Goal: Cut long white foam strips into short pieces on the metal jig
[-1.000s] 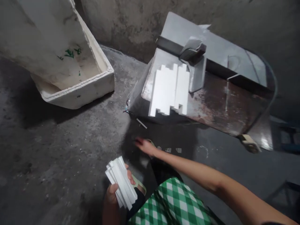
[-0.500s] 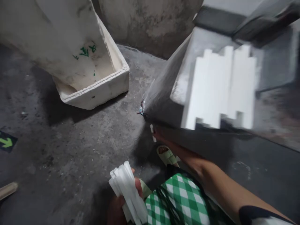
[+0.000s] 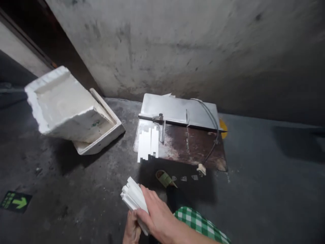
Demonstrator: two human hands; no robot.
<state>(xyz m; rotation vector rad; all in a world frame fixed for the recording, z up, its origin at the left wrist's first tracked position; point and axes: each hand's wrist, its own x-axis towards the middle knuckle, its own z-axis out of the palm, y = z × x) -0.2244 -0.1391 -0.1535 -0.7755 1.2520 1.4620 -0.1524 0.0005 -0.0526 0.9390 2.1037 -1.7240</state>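
A bundle of white foam strips (image 3: 133, 196) is held low in front of me, tilted up to the left. My left hand (image 3: 131, 227) grips its lower end from beneath. Over its right side my right hand (image 3: 157, 211) is closed, thumb across the front. More white strips (image 3: 147, 144) lie side by side at the left front corner of a low work table (image 3: 177, 144). A metal guide bar (image 3: 175, 122) runs across that table, with a clamp (image 3: 159, 118) beside the strips.
At left, a white foam box (image 3: 66, 101) leans in another foam box (image 3: 105, 140) on the floor. A cable with a pale switch or plug (image 3: 201, 168) hangs over the table's front. A green arrow sign (image 3: 16, 201) marks the floor. A concrete wall (image 3: 177, 51) stands behind.
My right hand has come from near the floor below the table onto the bundle in my left hand. The view has tilted up and back, showing the whole table and wall.
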